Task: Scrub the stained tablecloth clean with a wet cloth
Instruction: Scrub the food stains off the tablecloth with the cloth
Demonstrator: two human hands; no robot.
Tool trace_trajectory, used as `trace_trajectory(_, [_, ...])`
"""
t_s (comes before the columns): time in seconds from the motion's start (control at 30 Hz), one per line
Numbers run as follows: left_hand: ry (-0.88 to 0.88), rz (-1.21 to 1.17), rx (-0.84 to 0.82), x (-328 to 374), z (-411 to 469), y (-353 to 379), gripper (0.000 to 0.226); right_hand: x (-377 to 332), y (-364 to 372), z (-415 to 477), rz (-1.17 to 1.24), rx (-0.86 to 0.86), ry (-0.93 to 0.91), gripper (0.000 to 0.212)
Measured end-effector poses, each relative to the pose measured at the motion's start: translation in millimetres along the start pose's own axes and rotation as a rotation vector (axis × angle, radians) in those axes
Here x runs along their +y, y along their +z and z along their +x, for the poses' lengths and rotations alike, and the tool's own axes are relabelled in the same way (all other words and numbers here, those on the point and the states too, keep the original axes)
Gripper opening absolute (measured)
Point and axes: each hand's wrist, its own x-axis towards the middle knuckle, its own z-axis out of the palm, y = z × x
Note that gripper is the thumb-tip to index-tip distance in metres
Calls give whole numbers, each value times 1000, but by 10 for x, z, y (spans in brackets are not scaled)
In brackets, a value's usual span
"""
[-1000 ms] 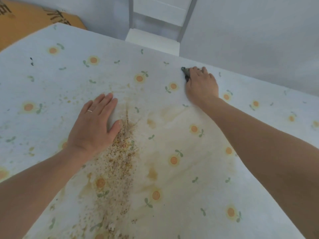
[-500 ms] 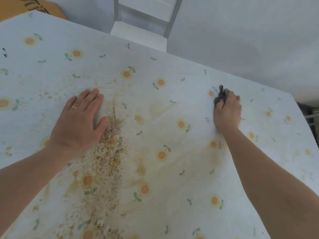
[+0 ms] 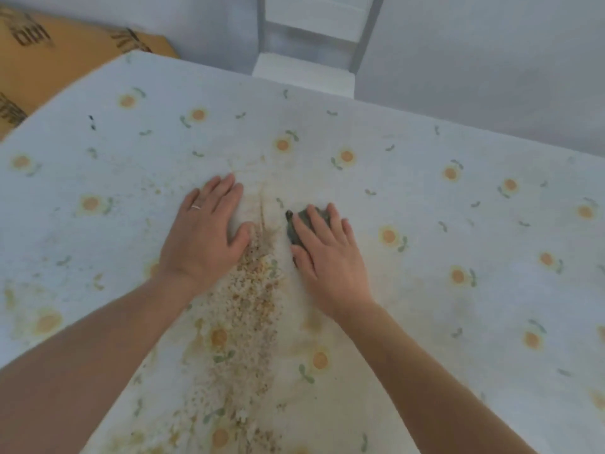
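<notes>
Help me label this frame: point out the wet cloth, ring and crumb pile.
wet cloth (image 3: 290,231): head view, its dark exposed edge.
ring (image 3: 195,207): head view, the band's top.
crumb pile (image 3: 255,283): head view, its dense middle.

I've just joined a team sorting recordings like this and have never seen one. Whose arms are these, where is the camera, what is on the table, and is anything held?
No machine here: these are a person's two bare arms. The camera sits on the person's head, looking forward and down, so the arms reach in from the bottom. A pale tablecloth printed with small orange flowers covers the whole surface. A band of crumbs and brown stains runs down its middle. The left hand, wearing a ring, lies flat on the fabric beside the crumbs. The right hand presses a small dark cloth onto the tablecloth on their other side. Beyond its far edge stand a white chair and cardboard.
</notes>
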Motion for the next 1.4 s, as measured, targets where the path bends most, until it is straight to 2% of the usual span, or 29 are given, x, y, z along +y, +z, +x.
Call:
trace_trajectory(0.1, [10,-4,-20,10,-16,-4,72,79,96,-708,-118,-94,-196,52])
trace_trajectory(0.2, [6,-18,-20,25,-21,7,72,482,-67,-827,-227,-119,-212,50])
trace_trajectory(0.3, [-11,-24,-28,35,-33,-8,71,940,-314,-303,-266,-61,62,48])
trace_trajectory(0.4, [-18,-41,-21,69,-43,-19,70,1139,-383,369,-161,159,428,48])
trace_trajectory(0.47, [-21,-48,-13,95,-47,-14,70,1028,-364,864,-89,222,513,49])
trace_trajectory(0.53, [-22,-30,-7,61,-34,-10,69,724,-360,1356,-19,229,461,50])
trace_trajectory(0.63, [-31,-15,-8,17,-32,4,67,277,-282,1828,-10,194,232,49])
trace_trajectory(0.73, [-26,-9,-10,23,-53,19,65,65,-191,1650,-82,80,-92,49])
trace_trajectory(0.8, [-20,-20,-13,36,-51,28,65,125,-194,1308,-114,20,-225,52])
trace_trajectory(0.87, [-21,-38,-9,45,-35,9,66,308,-281,1134,-119,-1,-230,54])
trace_trajectory(1.0, [-17,-66,-3,38,-37,-17,66,631,-500,1764,-109,76,64,51])
trace_trajectory(1.1, [-23,-66,-15,20,-35,-27,65,460,-499,2282,-62,128,185,44])
trace_trajectory(1.23, [-23,-73,-23,30,-20,-22,65,110,-370,2336,-64,93,42,48])
trace_trajectory(1.4, [-20,-81,-7,9,-34,-7,65,-123,-237,1497,-115,2,-224,55])
